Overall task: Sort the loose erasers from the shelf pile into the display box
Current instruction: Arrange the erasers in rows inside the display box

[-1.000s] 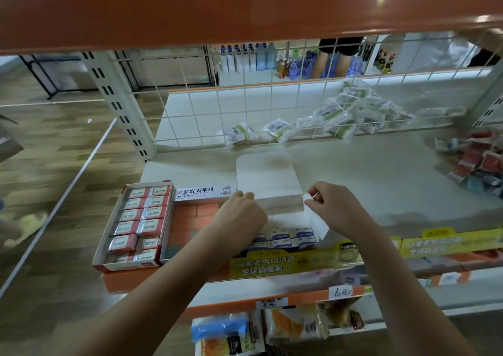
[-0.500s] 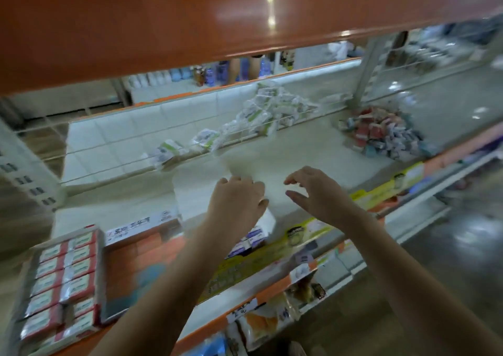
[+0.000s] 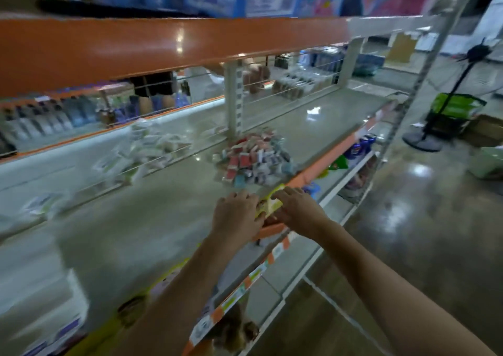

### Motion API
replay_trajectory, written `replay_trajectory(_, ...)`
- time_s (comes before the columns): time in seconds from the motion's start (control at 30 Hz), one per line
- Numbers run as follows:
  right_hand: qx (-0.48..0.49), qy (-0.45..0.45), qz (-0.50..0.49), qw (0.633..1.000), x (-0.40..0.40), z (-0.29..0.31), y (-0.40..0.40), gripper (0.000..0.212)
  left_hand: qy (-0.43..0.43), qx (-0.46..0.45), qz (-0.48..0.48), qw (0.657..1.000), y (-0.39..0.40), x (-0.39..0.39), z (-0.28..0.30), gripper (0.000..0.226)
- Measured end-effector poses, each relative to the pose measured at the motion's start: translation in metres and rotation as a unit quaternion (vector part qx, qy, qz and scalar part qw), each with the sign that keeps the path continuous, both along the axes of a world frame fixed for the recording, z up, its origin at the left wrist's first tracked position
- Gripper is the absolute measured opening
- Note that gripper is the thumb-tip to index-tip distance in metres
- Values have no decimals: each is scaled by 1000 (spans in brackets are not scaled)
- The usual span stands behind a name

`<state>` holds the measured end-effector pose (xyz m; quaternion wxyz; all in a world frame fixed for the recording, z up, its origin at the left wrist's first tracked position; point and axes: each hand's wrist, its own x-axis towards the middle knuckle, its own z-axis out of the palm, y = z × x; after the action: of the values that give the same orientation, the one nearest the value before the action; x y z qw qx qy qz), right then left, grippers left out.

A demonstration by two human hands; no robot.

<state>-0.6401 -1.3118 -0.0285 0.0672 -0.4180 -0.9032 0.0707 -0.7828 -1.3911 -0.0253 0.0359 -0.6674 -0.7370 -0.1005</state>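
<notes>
A loose pile of small erasers (image 3: 254,159) in red, blue and white wrappers lies on the grey shelf (image 3: 136,225), just beyond my hands. My left hand (image 3: 236,214) and my right hand (image 3: 296,208) hover side by side at the shelf's front edge, palms down, fingers spread, nothing in them. Between them shows the yellow price strip (image 3: 272,204). The white display box (image 3: 40,320) is a blurred shape at the lower left, well away from both hands.
A second pile of white-green packets (image 3: 148,148) lies behind a wire divider at the back. An orange upper shelf (image 3: 163,45) overhangs. Lower shelves hold snack packets (image 3: 231,328). A floor fan stand (image 3: 424,138) and boxes stand on the shiny floor to the right.
The view has swung right, from the display box to the red-blue eraser pile. Both hands left the box's white flap and moved right along the shelf edge toward the pile.
</notes>
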Motion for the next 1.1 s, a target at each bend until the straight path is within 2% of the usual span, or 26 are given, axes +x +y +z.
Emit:
replay_trajectory(0.2, -20, 25, -46, 998, 42, -12, 65, 41, -4, -25, -12, 1000, 69, 33, -9, 41)
replay_trajectory(0.47, -21, 67, -63, 996, 29, -19, 135, 46, -1, -44, 1, 999, 147, 23, -13, 44)
replay_trajectory(0.73, -16, 42, -25, 999, 4, -32, 186, 53, -4, -51, 25, 998, 204, 14, -31, 28)
replay_trajectory(0.9, -43, 54, -9, 998, 7, -35, 199, 56, -42, -33, 19, 998, 213, 7, -33, 33)
replay_trajectory(1.1, -104, 88, 21, 990, 15, -28, 216, 51, -164, -19, 38, 986, 213, 3, -26, 24)
